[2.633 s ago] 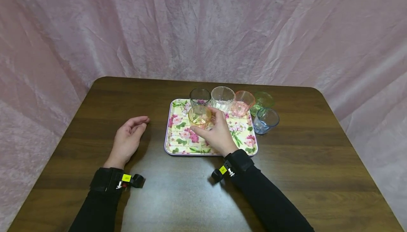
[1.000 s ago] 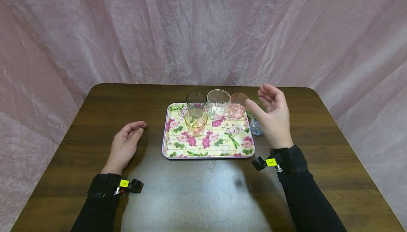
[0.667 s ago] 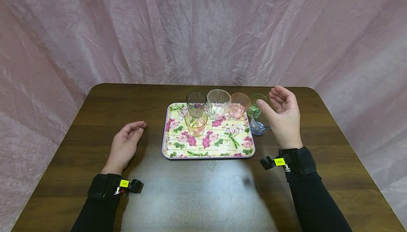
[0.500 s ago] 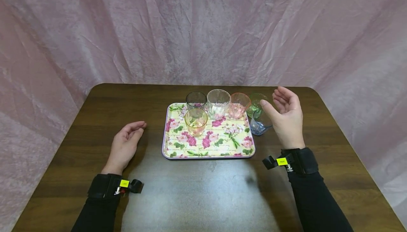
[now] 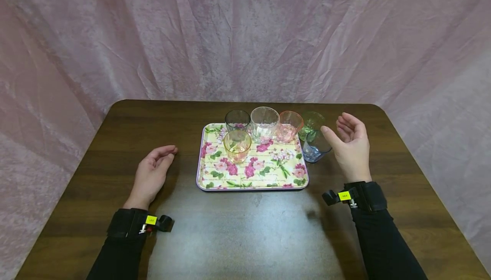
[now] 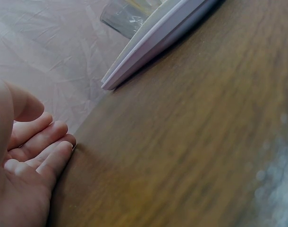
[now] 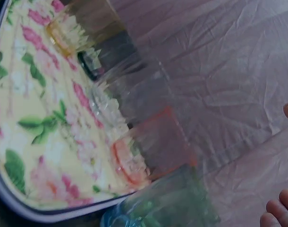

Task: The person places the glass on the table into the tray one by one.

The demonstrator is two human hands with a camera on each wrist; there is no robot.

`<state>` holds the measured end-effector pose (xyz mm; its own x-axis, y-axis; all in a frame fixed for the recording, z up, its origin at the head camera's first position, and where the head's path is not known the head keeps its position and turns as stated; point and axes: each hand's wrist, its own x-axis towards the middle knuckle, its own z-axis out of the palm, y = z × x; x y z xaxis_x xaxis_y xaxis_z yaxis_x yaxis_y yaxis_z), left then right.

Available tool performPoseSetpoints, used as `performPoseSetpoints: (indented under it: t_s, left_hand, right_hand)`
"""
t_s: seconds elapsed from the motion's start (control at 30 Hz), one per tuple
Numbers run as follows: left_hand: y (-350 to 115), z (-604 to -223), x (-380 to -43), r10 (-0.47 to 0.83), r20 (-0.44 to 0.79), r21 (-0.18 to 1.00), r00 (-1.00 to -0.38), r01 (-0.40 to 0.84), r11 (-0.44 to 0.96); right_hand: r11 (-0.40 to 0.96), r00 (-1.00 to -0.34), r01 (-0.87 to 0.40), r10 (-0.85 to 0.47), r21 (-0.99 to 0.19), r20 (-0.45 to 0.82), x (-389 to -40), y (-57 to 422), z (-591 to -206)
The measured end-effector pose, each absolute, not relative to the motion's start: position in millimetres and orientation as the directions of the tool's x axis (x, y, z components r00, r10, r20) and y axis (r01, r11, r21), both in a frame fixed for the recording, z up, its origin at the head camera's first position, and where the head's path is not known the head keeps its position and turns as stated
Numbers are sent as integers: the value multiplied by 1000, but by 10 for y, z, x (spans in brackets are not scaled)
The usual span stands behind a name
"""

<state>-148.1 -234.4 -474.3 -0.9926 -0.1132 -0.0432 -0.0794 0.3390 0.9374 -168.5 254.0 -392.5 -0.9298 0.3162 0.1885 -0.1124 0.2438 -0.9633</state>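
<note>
A floral tray (image 5: 264, 182) lies on the wooden table. On it stand a yellow glass (image 5: 237, 147), a dark grey glass (image 5: 237, 120), a clear glass (image 5: 264, 125) and a pink glass (image 5: 289, 126). Just off the tray's right edge are a green glass (image 5: 312, 123) and a blue glass (image 5: 315, 147). My right hand (image 5: 352, 148) is raised at the right of the blue glass, thumb near its rim, fingers loosely bent and holding nothing. Left of the tray my left hand (image 5: 151, 173) rests on the table, relaxed and holding nothing, apart from the tray.
The brown table (image 5: 238, 237) has a bright glare at its front middle. Its far edge lies shortly behind the back row of glasses. A pink curtain (image 5: 245, 37) hangs behind the table.
My right hand has let go of the yellow glass, which now stands on the tray. It has moved right, past the blue glass. The left hand has hardly moved.
</note>
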Motion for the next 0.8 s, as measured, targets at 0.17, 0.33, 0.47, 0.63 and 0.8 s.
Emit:
performPoseSetpoints:
  t_s: [0.17,0.33,0.47,0.63,0.8]
  left_hand:
    - [-2349,-4739,-1481,-112,-46,935,-993,-82,345]
    - [-2347,-4731,-1483,-112,-54,934,-992,-90,345]
    - [-2352,-4746,-1483,-112,-60,932,-992,-96,350]
    - [-2355,-4750,-1486,-116,-60,932,-991,-98,349]
    - [-2348,-4747,-1488,-115,-55,934,-992,-92,346]
  right_hand:
    - [263,-935,-66,320,-963,151,-1693,2592,-4034]
    - [260,-939,-32,324,-965,119,-1689,2625,-4141]
    - [252,-944,-3,320,-968,86,-1680,2626,-4208]
    - [248,-948,25,314,-968,56,-1681,2622,-4284]
    - [277,-955,68,297,-959,18,-1675,2631,-4346]
